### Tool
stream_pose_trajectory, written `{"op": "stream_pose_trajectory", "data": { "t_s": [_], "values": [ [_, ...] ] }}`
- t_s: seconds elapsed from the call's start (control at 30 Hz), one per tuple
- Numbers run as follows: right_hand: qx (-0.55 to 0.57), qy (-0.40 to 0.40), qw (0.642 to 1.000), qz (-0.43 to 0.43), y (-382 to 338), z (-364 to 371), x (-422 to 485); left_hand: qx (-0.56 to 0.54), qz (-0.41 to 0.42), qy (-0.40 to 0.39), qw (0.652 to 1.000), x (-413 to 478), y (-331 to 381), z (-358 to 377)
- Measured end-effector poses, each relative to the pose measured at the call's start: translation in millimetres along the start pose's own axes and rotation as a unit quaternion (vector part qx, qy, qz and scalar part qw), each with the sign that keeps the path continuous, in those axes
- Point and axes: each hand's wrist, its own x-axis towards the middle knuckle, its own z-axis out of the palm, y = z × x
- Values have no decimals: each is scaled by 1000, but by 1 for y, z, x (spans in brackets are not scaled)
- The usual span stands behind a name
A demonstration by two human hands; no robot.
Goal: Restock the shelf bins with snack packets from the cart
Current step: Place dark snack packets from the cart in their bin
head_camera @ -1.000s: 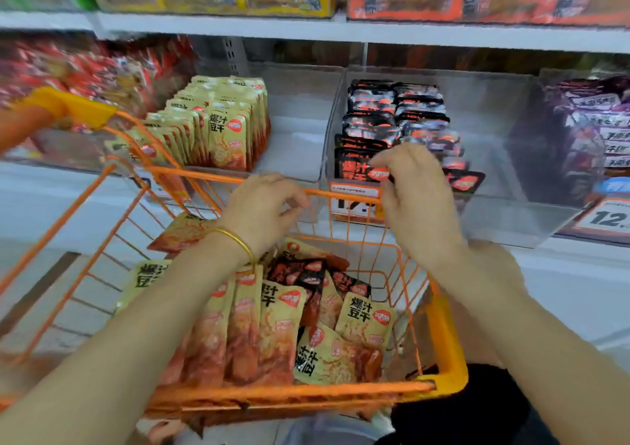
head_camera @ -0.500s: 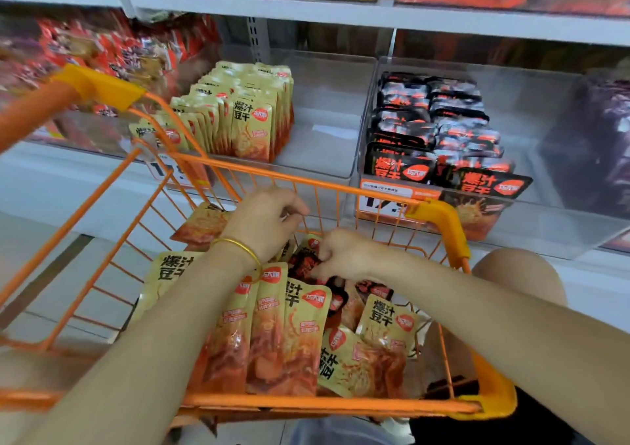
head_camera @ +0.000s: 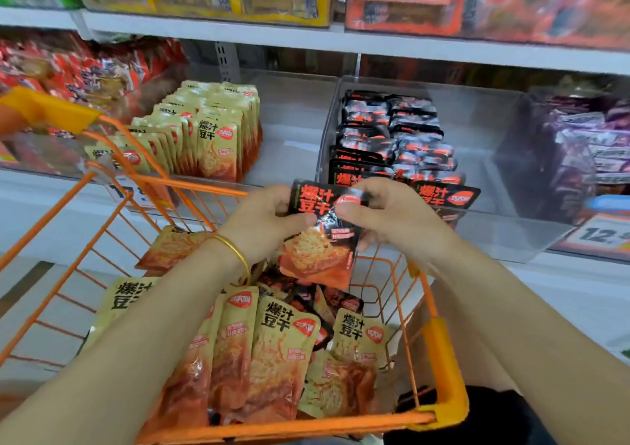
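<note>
- Grip: left hand (head_camera: 262,221) pinches the black packet (head_camera: 320,240) at its L edge, thumb on the front; right hand (head_camera: 399,219) pinches the top-R part. Both are closed on that one pkt.
- Pkt hangs upright, label to cam, above the far rim of the orange cart (head_camera: 443,352), just in front of the clear bin (head_camera: 484,151) w/ matching black stock (head_camera: 392,137).
- To do it well, prob.: keep it upright, label fwd, seat it in the front row, and don't crumple the foil.
- Bin's R side looks bare, so there's room.
- Around: yellow packets (head_camera: 279,349) loose in the cart w/ spare black pkts (head_camera: 346,303) among them; yellow rows (head_camera: 211,137) in next bin L; purple packs (head_camera: 586,151) far R.
- In the way: bin's front wall and the cart rim, so lift over both. Front pkt of the row leans fwd, easy to knock.
</note>
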Motion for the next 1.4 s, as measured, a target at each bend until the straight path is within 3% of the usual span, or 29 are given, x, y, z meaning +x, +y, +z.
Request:
{"op": "stream_pose_trajectory", "data": {
  "t_s": [0.17,0.27,0.4,0.47,0.57,0.67,0.83,0.93,1.03,1.1,1.2,1.3,1.4],
  "values": [
    [-28,21,999,-7,-3,-32,-17,-47,51,36,997,28,47,26],
    [93,104,989,37,2,-69,-18,-26,75,61,995,49,59,48],
    [226,238,939,103,13,-131,-3,109,145,85,980,74,58,72],
    [255,260,920,142,20,-157,12,212,184,86,956,84,54,79],
    [207,306,911,185,36,-182,45,335,186,76,921,95,55,86],
    [182,359,900,171,53,-194,83,407,175,53,895,101,50,94],
    [180,300,909,228,70,-222,120,443,197,46,874,104,33,100],
    [225,304,896,231,85,-227,127,431,194,45,880,104,35,100],
    [150,380,894,186,105,-220,142,424,189,38,885,104,34,101],
    [-14,398,898,184,111,-214,153,424,188,39,885,103,33,101],
    [-221,392,870,202,108,-211,159,422,192,45,885,103,33,100],
    [-265,404,851,206,114,-209,163,419,203,55,883,102,33,100],
    [-237,426,844,225,124,-208,166,421,204,52,882,102,32,100]
  ]
}}
